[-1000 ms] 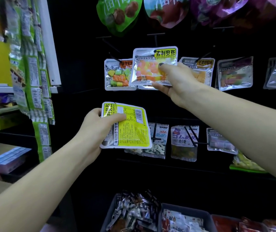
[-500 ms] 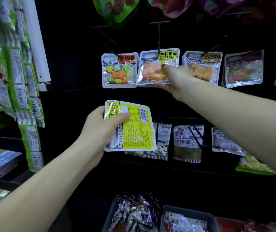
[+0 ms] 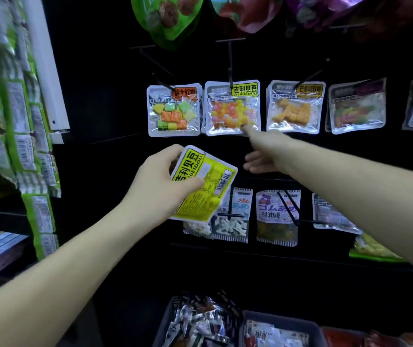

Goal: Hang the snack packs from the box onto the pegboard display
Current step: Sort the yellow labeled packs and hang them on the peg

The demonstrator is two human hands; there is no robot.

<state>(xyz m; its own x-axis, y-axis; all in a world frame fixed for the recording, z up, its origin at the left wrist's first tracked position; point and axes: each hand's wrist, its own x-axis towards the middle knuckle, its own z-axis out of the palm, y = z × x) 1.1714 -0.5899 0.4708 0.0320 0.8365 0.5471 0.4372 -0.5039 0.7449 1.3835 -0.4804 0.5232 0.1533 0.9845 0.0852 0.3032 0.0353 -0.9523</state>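
Head view: left hand (image 3: 160,181) fingers pinching yellow pack (image 3: 201,182); right hand (image 3: 265,151) fingers spread, touching hung pack (image 3: 231,108).

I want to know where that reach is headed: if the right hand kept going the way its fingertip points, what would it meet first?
Most likely the hanging jelly bean pack: the right hand points its fingertip at that pack's lower right corner, apparently touching it or nearly so, though depth is unclear.

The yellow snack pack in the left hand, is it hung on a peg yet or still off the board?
Still off the board. The yellow snack pack is tilted in the left hand, below the hanging row, on no peg.
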